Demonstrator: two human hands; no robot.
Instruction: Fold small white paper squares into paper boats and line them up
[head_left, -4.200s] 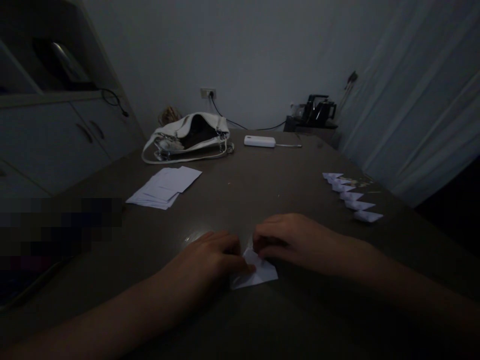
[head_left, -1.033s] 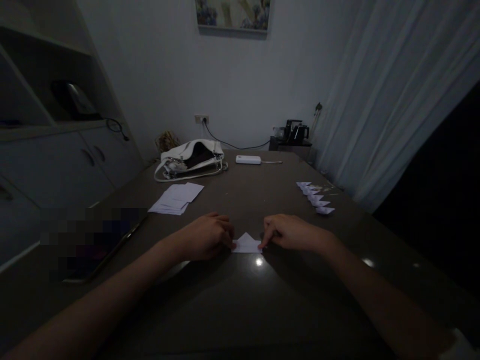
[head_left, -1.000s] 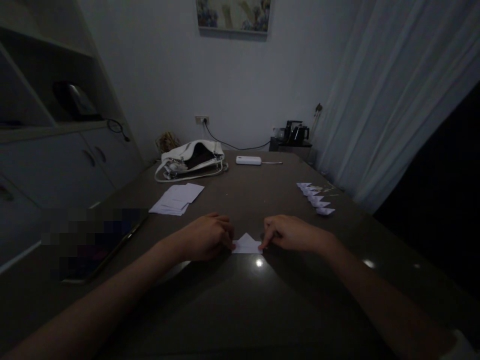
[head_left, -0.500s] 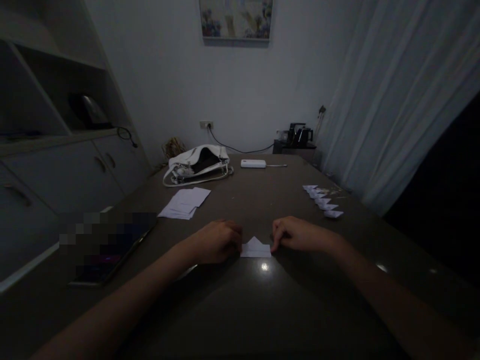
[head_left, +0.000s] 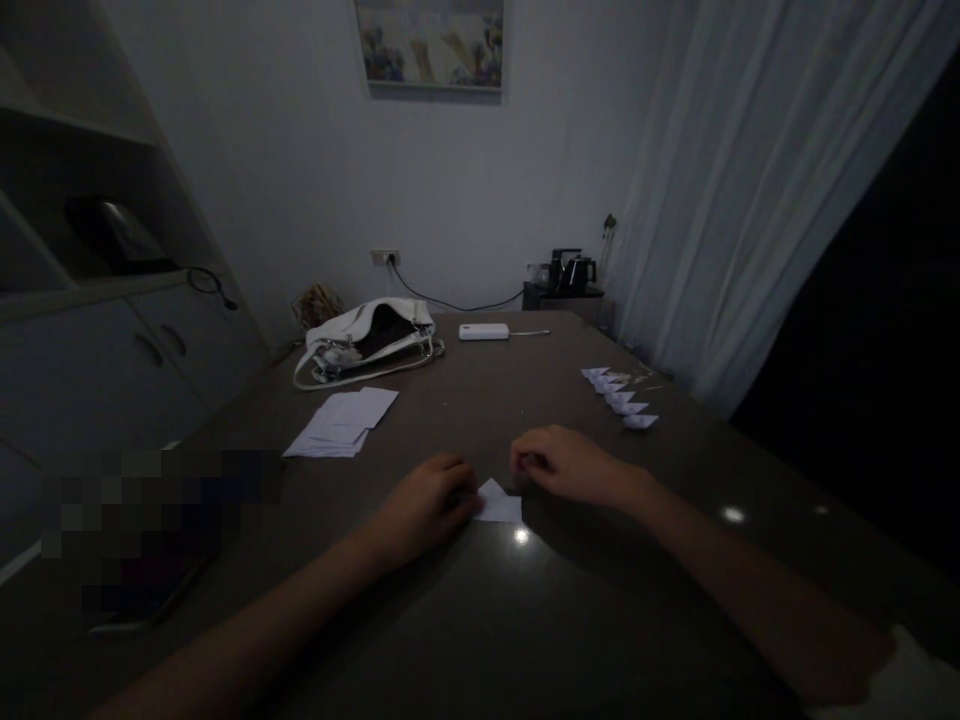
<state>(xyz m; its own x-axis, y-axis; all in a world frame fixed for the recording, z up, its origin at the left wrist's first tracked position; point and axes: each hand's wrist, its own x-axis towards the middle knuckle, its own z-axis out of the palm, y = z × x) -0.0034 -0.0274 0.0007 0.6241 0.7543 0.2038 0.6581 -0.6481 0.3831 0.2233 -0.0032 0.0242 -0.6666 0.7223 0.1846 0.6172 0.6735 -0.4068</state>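
Note:
A small white folded paper [head_left: 499, 503] with a pointed top lies on the dark table [head_left: 525, 620] in front of me. My left hand [head_left: 427, 505] is curled, its fingertips pressing the paper's left edge. My right hand [head_left: 562, 465] is loosely closed with its fingers at the paper's upper right corner. Whether it pinches the paper or only touches it is hard to see in the dim light.
A stack of white paper sheets [head_left: 341, 422] lies to the left, and a row of several small folded papers [head_left: 619, 397] to the right. A white handbag [head_left: 364, 340] and a white power bank [head_left: 484, 331] sit at the far end. A curtain [head_left: 712, 200] hangs on the right.
My head has lifted, so the table looks farther off. Both hands stayed at the folded paper. The right hand shifted a little up and left along its edge.

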